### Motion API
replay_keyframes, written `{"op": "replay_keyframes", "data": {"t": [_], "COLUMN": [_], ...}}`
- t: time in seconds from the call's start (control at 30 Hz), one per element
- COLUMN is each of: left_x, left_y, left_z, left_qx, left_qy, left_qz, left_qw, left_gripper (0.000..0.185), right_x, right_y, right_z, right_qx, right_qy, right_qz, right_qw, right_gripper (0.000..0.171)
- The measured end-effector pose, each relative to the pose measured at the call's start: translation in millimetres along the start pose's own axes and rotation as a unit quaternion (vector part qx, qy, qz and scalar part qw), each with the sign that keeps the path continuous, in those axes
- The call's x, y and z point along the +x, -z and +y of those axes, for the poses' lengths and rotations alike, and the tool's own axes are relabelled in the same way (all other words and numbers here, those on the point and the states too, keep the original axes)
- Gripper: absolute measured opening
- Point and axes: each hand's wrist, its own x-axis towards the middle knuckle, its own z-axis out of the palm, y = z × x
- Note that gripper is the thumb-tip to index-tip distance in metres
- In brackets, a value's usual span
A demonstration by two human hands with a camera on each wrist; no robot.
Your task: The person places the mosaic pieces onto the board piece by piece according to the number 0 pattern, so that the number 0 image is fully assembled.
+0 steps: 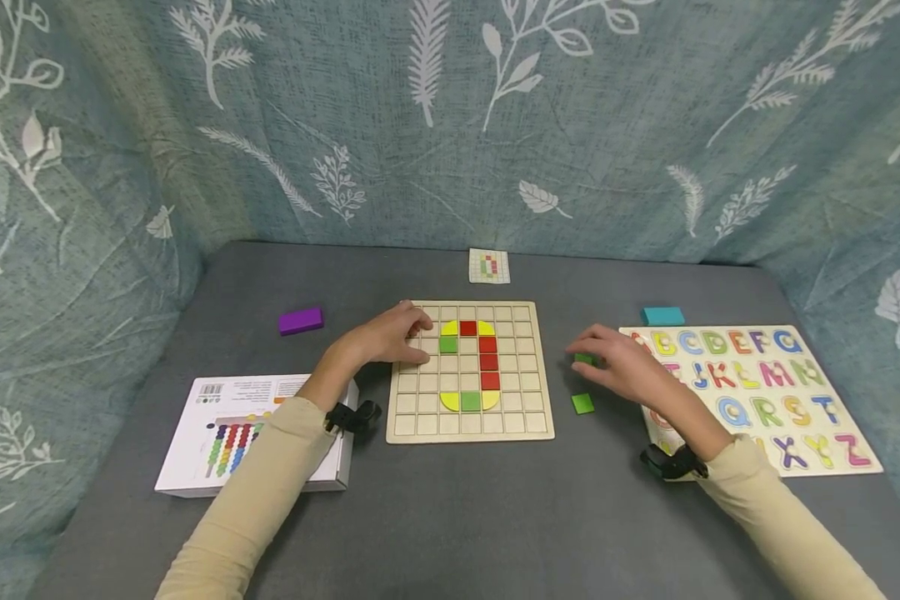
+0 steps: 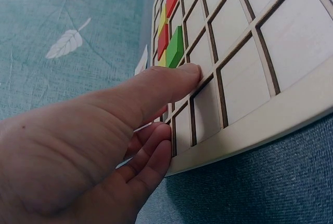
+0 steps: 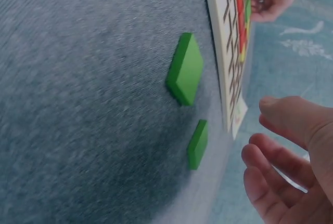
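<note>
At frame centre, the left hand [image 1: 393, 333] rests open on the grid board [image 1: 471, 425]. Right of the board, the right hand [image 1: 621, 363] hovers open over two green tiles [image 1: 582, 403] on the table [image 1: 450, 517].

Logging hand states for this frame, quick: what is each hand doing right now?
Left hand: open, fingers resting on the grid board, holding nothing.
Right hand: open, fingers relaxed above a green tile, holding nothing.
</note>
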Motion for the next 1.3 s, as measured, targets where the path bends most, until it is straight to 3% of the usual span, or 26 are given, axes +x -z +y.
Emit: {"op": "replay_keyframes", "data": {"t": [0.27,0.73,1.17,1.3], "left_x": [-0.4,-0.1,-2.0,-2.2], "left_y": [0.9,2.9,3.2,2.8], "left_z": [0.6,2.6,4.7,4.1], "left_qx": [-0.010,-0.004,-0.009,-0.005], "left_qy": [0.001,0.011,0.013,0.009], "left_qz": [-0.007,-0.012,-0.009,-0.007], "left_qw": [0.9999,0.9999,0.9998,0.9999], "left_gripper": [0.052,0.052,0.051,0.051], "right_x": [-12.1,-36.8,-41.9,-43.2], "right_y": [-3.1,-6.6,-9.9,-10.3], "right_z": [2.4,3.0,0.6,0.4], "right_qx": [0.033,0.035,0.044,0.039], "right_qy": [-0.008,0.000,0.008,0.016], "right_qz": [-0.034,-0.037,-0.035,-0.052], "right_qw": [0.999,0.999,0.998,0.998], "right_gripper": [0.025,0.024,0.024,0.027]}}
